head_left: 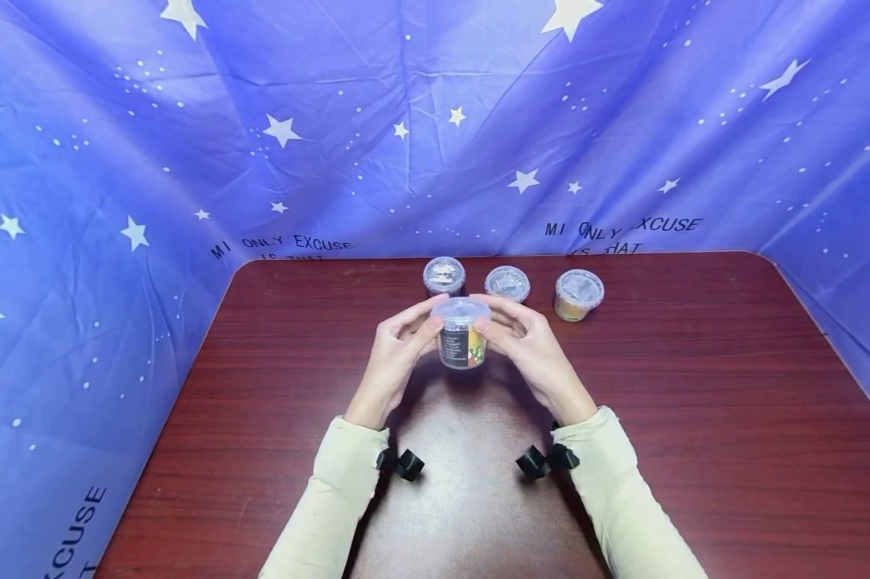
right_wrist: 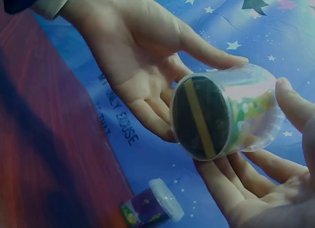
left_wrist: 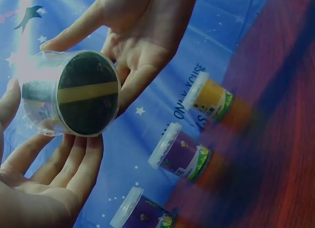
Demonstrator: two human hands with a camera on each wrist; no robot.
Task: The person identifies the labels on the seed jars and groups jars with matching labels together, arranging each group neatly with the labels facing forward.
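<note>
A small clear plastic tub [head_left: 464,342] with a translucent lid and a black and colourful label is held upright above the table, between both hands. My left hand [head_left: 395,362] grips its left side, thumb near the lid's rim and fingers behind. On the opposite side my right hand [head_left: 532,350] grips it the same way. From below, the left wrist view shows the tub's dark round base [left_wrist: 88,95] crossed by a yellowish strip. In the right wrist view the label curves round the tub's wall [right_wrist: 251,110].
Three similar lidded tubs stand along the table's back: a dark one [head_left: 445,276] on the left, a middle one [head_left: 507,284] and a yellow one [head_left: 579,295] on the right. Behind the reddish-brown table [head_left: 276,386] hangs a blue star-printed cloth [head_left: 363,177].
</note>
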